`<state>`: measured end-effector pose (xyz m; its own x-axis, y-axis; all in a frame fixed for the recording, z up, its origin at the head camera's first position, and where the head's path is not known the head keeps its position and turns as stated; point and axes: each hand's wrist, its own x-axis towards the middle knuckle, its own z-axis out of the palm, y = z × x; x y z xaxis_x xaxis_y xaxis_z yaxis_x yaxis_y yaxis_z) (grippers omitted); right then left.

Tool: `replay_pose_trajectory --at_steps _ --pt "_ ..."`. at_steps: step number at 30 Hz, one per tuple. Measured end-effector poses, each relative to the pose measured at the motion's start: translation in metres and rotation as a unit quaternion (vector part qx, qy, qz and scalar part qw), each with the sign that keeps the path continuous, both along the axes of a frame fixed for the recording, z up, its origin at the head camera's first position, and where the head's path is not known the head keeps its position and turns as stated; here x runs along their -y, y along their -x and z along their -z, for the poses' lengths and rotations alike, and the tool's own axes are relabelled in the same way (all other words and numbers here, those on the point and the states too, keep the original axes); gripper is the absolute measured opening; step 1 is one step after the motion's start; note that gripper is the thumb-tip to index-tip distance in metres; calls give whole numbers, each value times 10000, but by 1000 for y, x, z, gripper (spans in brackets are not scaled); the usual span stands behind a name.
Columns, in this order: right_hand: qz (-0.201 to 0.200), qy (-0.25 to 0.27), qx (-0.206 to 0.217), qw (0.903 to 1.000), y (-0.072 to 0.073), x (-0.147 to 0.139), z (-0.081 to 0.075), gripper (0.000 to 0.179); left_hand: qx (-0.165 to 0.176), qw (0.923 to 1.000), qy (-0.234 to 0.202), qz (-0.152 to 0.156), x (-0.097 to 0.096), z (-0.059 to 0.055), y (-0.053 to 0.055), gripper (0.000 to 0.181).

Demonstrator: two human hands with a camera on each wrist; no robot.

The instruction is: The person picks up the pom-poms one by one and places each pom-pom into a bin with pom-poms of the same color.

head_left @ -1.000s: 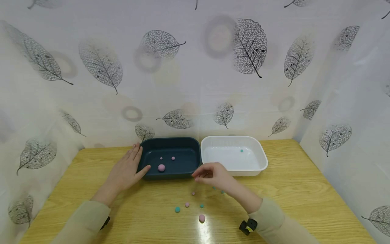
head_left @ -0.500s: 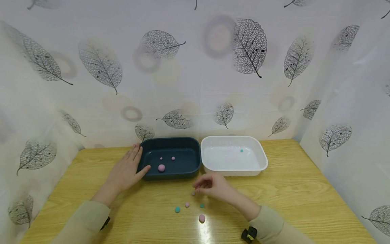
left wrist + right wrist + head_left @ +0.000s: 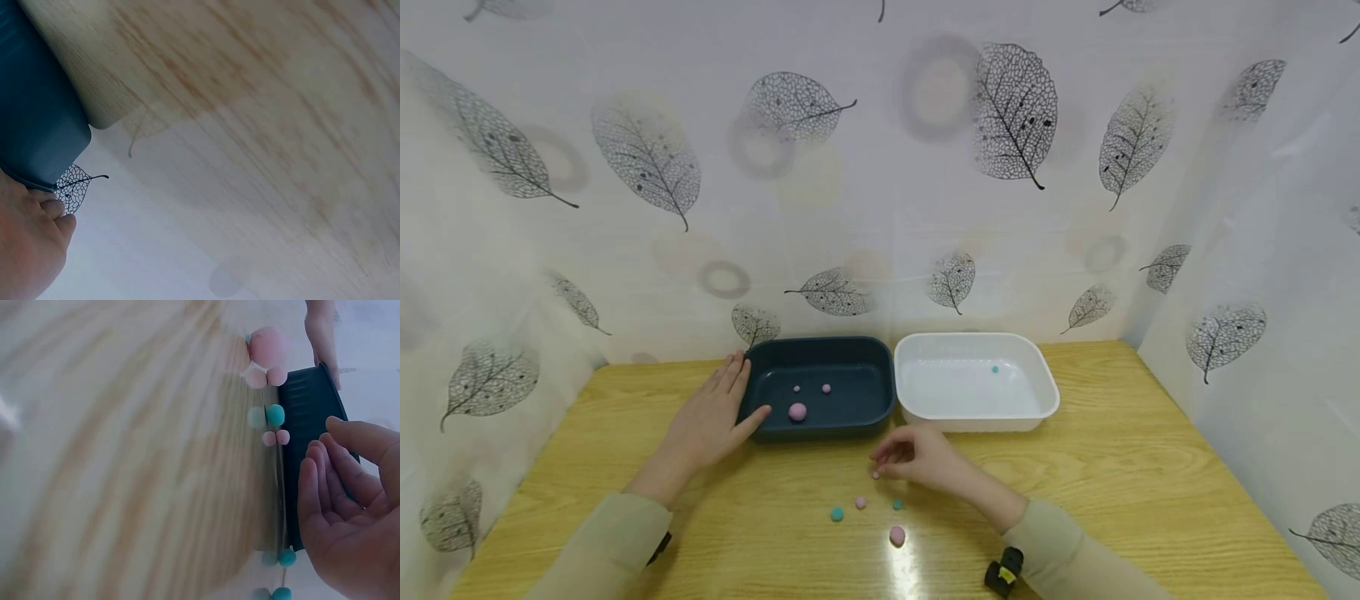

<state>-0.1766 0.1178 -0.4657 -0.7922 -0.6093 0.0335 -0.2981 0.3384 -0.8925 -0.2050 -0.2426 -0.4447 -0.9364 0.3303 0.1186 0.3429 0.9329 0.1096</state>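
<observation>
My left hand [image 3: 707, 421] rests against the left end of the dark blue tray [image 3: 820, 435], thumb over its near rim and fingers along the side. In the left wrist view, its fingertips [image 3: 47, 203] touch the tray's rim. My right hand [image 3: 921, 458] hovers low in front of the trays, fingers curved, thumb and fingertips close to a small pink ball [image 3: 876, 475]. In the right wrist view that pink ball [image 3: 283, 437] sits just beyond the fingertips, with nothing between thumb and fingers. Three pink balls, the largest one [image 3: 797, 412] nearest, lie inside the dark tray.
A white tray [image 3: 977, 424] stands right of the dark one, with a teal ball [image 3: 996, 369] inside. Nearer on the table lie two teal balls [image 3: 837, 515], a pink ball [image 3: 861, 502] and a larger pink one [image 3: 897, 536]. Two teal balls [image 3: 287, 557] are hidden behind my right hand in the head view.
My right hand has come down from the trays' near edges toward the small pink ball on the table, then shifted slightly left. My left hand and the trays have stayed put.
</observation>
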Motion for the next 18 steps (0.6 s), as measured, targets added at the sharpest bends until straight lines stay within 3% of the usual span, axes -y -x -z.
replay_pose_trajectory --at_steps 18 --pt "-87 -517 -91 9986 11 9 12 16 -50 10000 -23 45 0 0 0 86"
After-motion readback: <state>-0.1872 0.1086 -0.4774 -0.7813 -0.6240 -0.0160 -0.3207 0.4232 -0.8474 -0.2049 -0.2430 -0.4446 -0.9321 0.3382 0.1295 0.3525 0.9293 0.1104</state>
